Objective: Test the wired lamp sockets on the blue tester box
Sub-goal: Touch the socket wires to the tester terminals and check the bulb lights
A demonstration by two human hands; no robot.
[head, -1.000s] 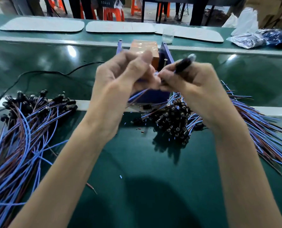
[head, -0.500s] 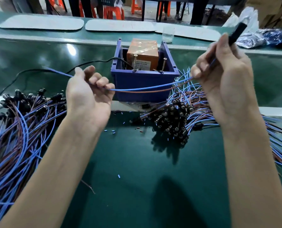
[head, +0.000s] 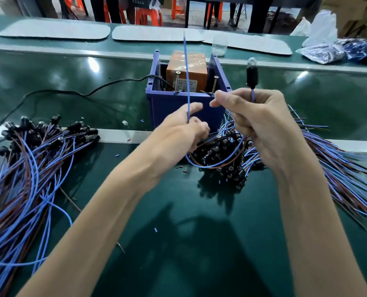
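Note:
The blue tester box point(head: 167, 103) stands at the middle of the green bench, with an orange transformer point(head: 187, 71) and two upright screws inside. My right hand point(head: 259, 123) pinches the wires just below a black lamp socket point(head: 251, 75), which stands upright with its clear bulb on top, to the right of the box. My left hand point(head: 180, 133) pinches the blue wire end point(head: 186, 78), which points straight up in front of the box. The wire pair loops down between my hands.
A pile of wired sockets point(head: 223, 159) lies under my hands, its wires fanning right. Another bundle point(head: 28, 159) lies at the left. A black power cable point(head: 71, 92) runs left from the box. Grey pads point(head: 54, 32), a plastic cup point(head: 219, 47) and plastic bags point(head: 328, 48) sit behind.
My hands were spread wide with the wire stretched between them; they have come together in front of the box. The socket now stands upright and the blue wire end points up.

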